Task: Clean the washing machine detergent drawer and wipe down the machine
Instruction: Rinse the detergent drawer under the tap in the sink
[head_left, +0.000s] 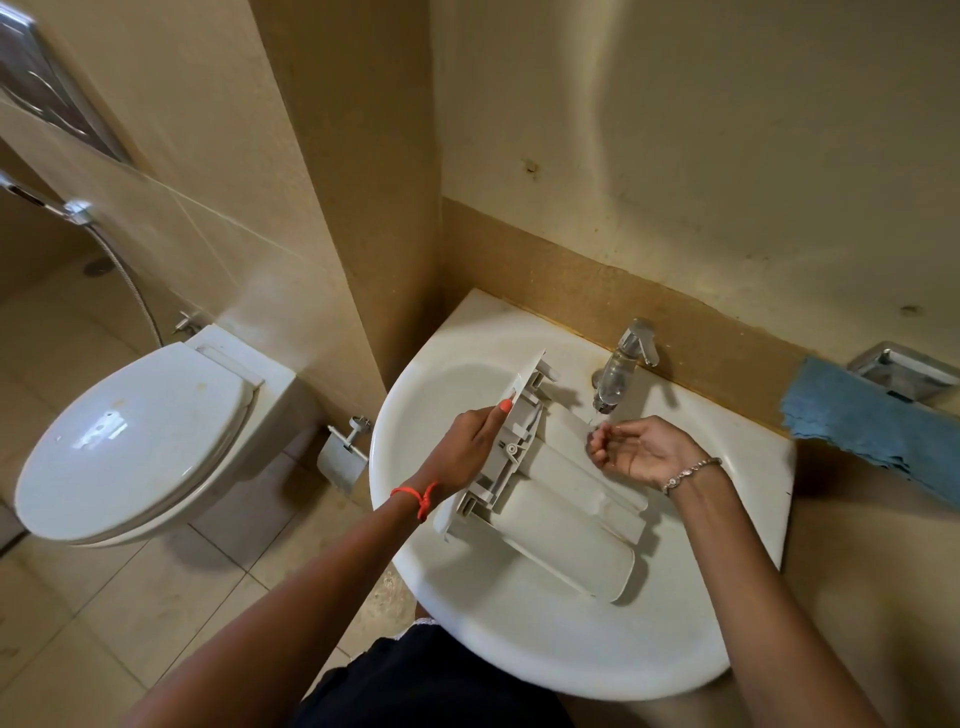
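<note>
A white plastic detergent drawer lies upside down across the white sink basin, its front panel toward the left. My left hand grips that front panel from the left side. My right hand is cupped, palm up, just under the chrome tap's spout, where a thin stream of water falls onto its fingers. It holds nothing. A blue cloth lies on the ledge to the right of the sink.
A toilet with a shut lid stands to the left, with a spray hose on the wall behind it. A paper holder hangs between toilet and sink. A metal dish sits behind the cloth.
</note>
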